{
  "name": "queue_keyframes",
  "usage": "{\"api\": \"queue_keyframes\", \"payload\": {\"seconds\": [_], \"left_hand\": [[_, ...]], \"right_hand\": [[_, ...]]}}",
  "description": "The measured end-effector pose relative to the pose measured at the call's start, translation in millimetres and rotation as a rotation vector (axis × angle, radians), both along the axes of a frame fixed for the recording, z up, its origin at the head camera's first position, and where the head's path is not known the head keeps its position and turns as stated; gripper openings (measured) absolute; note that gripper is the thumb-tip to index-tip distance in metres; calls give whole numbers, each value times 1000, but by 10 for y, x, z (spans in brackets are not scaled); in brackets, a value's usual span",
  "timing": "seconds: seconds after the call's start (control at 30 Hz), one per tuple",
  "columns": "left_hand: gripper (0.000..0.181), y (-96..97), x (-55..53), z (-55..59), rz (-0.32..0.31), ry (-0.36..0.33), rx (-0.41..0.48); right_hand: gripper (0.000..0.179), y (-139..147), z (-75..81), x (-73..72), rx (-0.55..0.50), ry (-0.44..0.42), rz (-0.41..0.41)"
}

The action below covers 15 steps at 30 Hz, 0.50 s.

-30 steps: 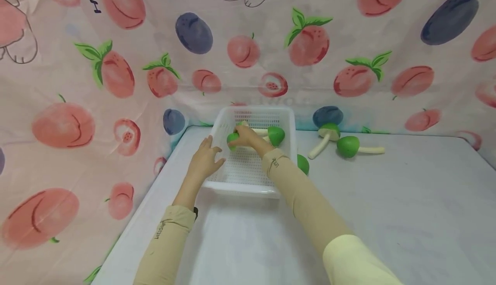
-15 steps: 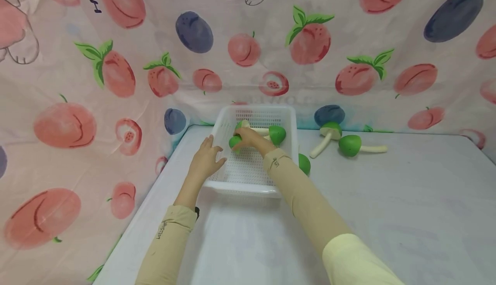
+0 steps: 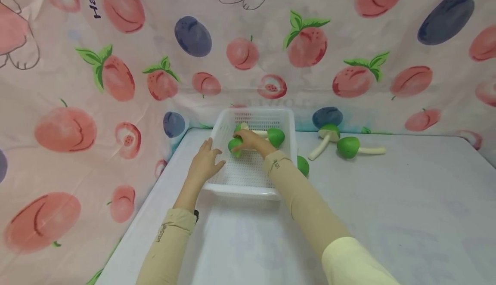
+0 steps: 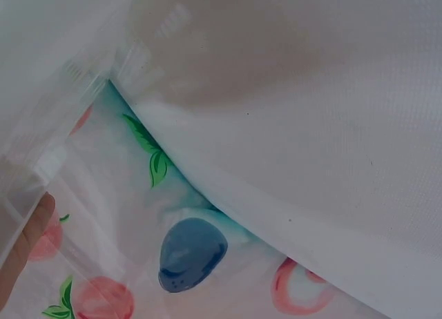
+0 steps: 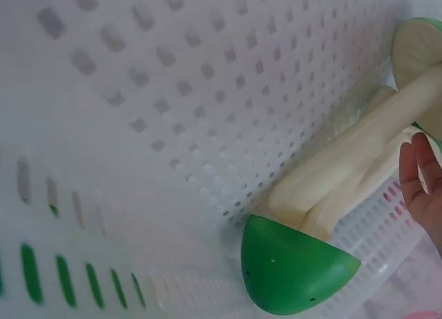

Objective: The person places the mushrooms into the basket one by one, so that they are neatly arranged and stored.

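Toy mushrooms with green caps and cream stems lie in a white plastic basket (image 3: 248, 188). My right hand (image 3: 249, 140) reaches into it, index finger and thumb around the green cap of a mushroom (image 3: 234, 145) on the left side. Another mushroom (image 3: 276, 137) has its cap to the right, beside my wrist. In the right wrist view, stems cross near a green cap (image 5: 297, 267), and fingertips (image 5: 418, 160) show at the right edge. My left hand (image 3: 203, 162) rests along the basket's left rim, fingers extended; a single finger (image 4: 34, 229) shows against it in the left wrist view.
Two mushrooms lie on the white table right of the basket, one angled mushroom (image 3: 329, 134) and one sideways mushroom (image 3: 348, 147). Another green cap (image 3: 303, 165) shows beside the basket's right wall. A fruit-printed cloth (image 3: 244, 74) hangs behind and to the left.
The green cap at my right hand has shifted slightly and shows more below the fingers. My left hand stays at the rim; the head view tilts a little.
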<state>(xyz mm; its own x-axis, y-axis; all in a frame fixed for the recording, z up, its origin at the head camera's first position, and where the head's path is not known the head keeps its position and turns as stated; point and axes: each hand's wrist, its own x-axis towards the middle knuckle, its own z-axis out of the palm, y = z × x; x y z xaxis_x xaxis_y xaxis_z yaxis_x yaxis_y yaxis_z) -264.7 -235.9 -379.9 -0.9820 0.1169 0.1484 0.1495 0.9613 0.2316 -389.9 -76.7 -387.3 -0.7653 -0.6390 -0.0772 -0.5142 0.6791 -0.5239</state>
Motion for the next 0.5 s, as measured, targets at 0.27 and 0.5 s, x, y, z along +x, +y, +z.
{"api": "queue_keyframes", "payload": {"seconds": [0.27,0.5], "left_hand": [[40,4,11,-18,-4,5,0],[40,0,10,2,-3,0,-4]], "right_hand": [[58,21,94,17,-62,-28,-10],[57,10,203,-42,-81,-68,0]]}}
